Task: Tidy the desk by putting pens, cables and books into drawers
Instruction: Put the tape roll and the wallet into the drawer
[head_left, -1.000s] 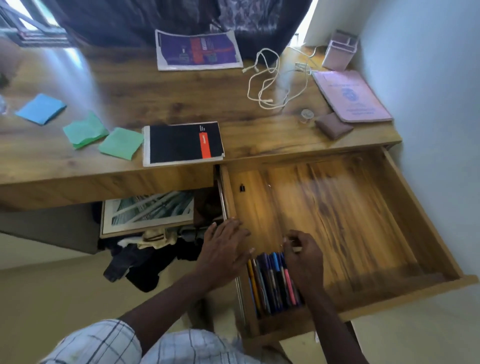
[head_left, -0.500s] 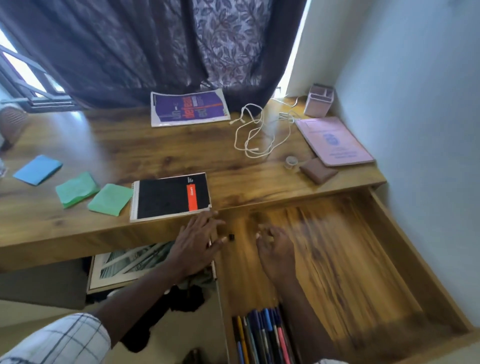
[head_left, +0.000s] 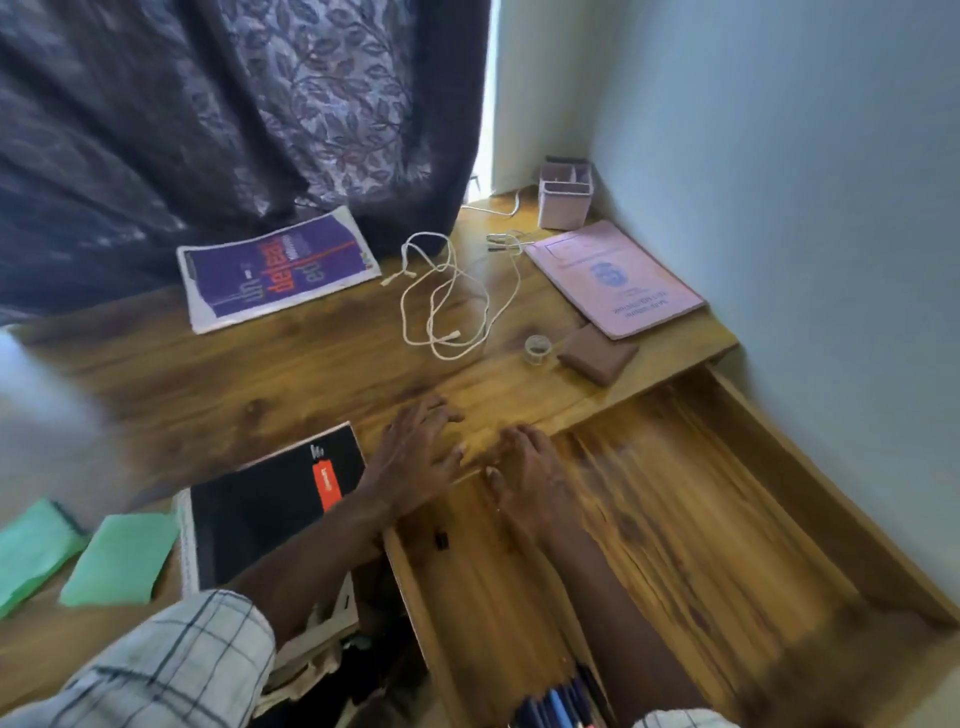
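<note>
A wooden drawer (head_left: 779, 493) stands pulled out at the right of the desk, with several pens (head_left: 558, 704) lying at its near left corner. My left hand (head_left: 415, 452) and my right hand (head_left: 530, 467) are both empty, fingers extended over the desk's front edge above the drawer. A white cable (head_left: 447, 296) lies tangled on the desk beyond them. A black book (head_left: 270, 499) lies just left of my left hand. A purple book (head_left: 275, 270) rests by the curtain, and a pink book (head_left: 613, 275) lies at the far right.
A brown wallet (head_left: 597, 356), a small clear pot (head_left: 537, 348) and a pink holder (head_left: 565, 193) stand at the right end of the desk. Green papers (head_left: 119, 556) lie at the left. A small black clip (head_left: 441, 540) sits in the drawer. The wall runs close on the right.
Both hands have risen from the pens at the drawer's near end to the desk's front edge, empty. The view has swung up toward the cable and the curtain.
</note>
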